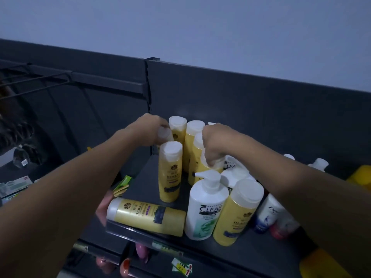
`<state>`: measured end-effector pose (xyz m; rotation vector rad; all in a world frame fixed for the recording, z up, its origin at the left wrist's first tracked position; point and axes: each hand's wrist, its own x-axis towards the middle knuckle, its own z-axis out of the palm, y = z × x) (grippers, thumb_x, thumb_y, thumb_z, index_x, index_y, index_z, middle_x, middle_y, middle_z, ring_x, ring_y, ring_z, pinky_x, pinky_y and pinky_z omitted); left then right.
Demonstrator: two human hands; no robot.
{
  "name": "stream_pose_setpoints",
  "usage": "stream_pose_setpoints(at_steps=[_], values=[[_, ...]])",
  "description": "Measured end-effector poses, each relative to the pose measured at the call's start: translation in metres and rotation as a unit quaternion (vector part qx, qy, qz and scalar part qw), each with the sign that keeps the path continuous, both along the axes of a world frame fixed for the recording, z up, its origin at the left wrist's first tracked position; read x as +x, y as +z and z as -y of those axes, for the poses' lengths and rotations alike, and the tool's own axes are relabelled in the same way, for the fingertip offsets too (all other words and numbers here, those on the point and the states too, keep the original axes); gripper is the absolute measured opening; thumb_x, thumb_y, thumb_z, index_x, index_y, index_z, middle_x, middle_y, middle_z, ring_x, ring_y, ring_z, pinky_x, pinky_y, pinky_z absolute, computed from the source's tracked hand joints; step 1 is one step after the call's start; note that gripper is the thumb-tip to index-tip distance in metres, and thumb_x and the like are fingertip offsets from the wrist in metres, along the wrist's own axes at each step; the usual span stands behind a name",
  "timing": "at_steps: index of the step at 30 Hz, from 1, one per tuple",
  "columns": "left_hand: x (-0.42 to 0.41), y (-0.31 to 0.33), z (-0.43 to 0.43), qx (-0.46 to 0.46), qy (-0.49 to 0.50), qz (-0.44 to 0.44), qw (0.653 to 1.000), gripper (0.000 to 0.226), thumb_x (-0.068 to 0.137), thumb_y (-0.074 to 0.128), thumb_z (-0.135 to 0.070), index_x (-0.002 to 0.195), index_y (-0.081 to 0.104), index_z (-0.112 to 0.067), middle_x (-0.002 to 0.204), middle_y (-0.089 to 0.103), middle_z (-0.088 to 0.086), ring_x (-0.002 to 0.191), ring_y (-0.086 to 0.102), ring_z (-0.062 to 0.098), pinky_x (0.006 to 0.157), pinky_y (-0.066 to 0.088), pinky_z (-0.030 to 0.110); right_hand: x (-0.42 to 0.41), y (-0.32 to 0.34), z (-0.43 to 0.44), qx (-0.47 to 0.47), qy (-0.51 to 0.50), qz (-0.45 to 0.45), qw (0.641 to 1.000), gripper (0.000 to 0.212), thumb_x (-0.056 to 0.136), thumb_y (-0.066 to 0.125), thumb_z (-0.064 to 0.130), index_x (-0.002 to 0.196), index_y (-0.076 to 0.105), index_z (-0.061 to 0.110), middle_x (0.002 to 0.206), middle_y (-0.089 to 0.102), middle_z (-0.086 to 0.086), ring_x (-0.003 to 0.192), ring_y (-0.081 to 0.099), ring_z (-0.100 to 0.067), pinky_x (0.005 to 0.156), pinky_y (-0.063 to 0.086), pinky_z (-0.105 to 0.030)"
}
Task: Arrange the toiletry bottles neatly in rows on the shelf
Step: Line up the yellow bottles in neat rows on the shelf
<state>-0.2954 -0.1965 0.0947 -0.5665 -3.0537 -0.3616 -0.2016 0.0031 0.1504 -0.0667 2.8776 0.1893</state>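
Observation:
Several yellow herbal bottles with white caps stand on a dark shelf (144, 183). My left hand (149, 128) grips the cap of a yellow bottle (165, 134) at the back left. My right hand (215, 143) closes on the cap of another yellow bottle (197, 169) in the middle. One yellow bottle (170, 171) stands alone in front of my left hand. Another yellow bottle (146, 216) lies on its side at the front edge. A white pump bottle (205, 207) and an upright yellow bottle (239, 212) stand at the front right.
White bottles with blue and red bases (270, 214) lean at the right under my forearm. Yellow containers (359, 175) sit at the far right. The dark back panel (261, 109) rises behind the shelf. Price tags (181, 267) and pink items (141, 250) lie below.

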Motion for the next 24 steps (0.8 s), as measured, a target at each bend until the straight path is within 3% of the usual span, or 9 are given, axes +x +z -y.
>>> stream_pose_setpoints(at_steps=[3,5,7,10,16,24], values=[[-0.004,-0.001,-0.010,-0.009,-0.054,-0.014,0.998,0.036,0.084,0.069,-0.043,0.117,0.068,-0.030,0.108,0.067,-0.005,0.100,0.061,0.019,0.089,0.054,0.045,-0.001,-0.005,-0.006,-0.019,0.008,-0.009,1.000,0.038,0.077,0.087,0.019,0.093,0.053,0.011,0.084,0.051,-0.003,0.082,0.063,-0.026,0.069,0.055,-0.033],[-0.006,-0.005,-0.018,-0.030,-0.081,-0.033,0.996,0.029,0.086,0.063,-0.046,0.113,0.066,-0.035,0.097,0.059,-0.001,0.092,0.058,0.022,0.084,0.053,0.047,-0.002,-0.009,-0.009,-0.029,0.013,-0.016,0.999,0.033,0.079,0.086,0.017,0.090,0.056,0.010,0.086,0.053,-0.004,0.071,0.058,-0.021,0.063,0.051,-0.032],[-0.010,-0.007,-0.023,-0.034,-0.091,-0.040,0.994,0.036,0.089,0.065,-0.046,0.124,0.063,-0.038,0.098,0.054,0.002,0.093,0.056,0.025,0.084,0.052,0.045,-0.002,-0.010,-0.013,-0.037,0.015,-0.021,0.999,0.029,0.080,0.085,0.016,0.097,0.063,0.009,0.095,0.059,-0.005,0.067,0.054,-0.019,0.059,0.048,-0.031],[-0.015,-0.005,-0.022,-0.025,-0.083,-0.034,0.996,0.051,0.084,0.073,-0.054,0.132,0.063,-0.039,0.100,0.058,0.000,0.098,0.059,0.024,0.087,0.052,0.040,0.000,-0.010,-0.018,-0.056,0.036,-0.023,0.998,0.052,0.080,0.086,0.018,0.128,0.067,0.010,0.115,0.066,-0.008,0.085,0.064,-0.025,0.068,0.055,-0.032],[-0.018,-0.004,-0.016,0.028,-0.017,-0.003,0.999,0.087,0.055,0.070,-0.084,0.125,0.064,-0.033,0.107,0.068,-0.005,0.095,0.064,0.019,0.085,0.057,0.041,-0.002,-0.010,-0.029,-0.117,0.099,-0.032,0.988,0.059,0.075,0.089,0.015,0.131,0.069,0.019,0.125,0.067,-0.001,0.113,0.065,-0.023,0.091,0.060,-0.038],[-0.001,-0.018,-0.001,0.091,-0.006,0.004,0.996,0.045,0.088,0.074,-0.042,0.125,0.062,-0.021,0.108,0.071,-0.004,0.098,0.066,0.015,0.081,0.049,0.027,-0.010,-0.012,-0.029,-0.141,0.097,-0.045,0.984,0.056,0.074,0.092,0.021,0.126,0.071,0.017,0.124,0.067,-0.002,0.113,0.066,-0.023,0.094,0.060,-0.040]])
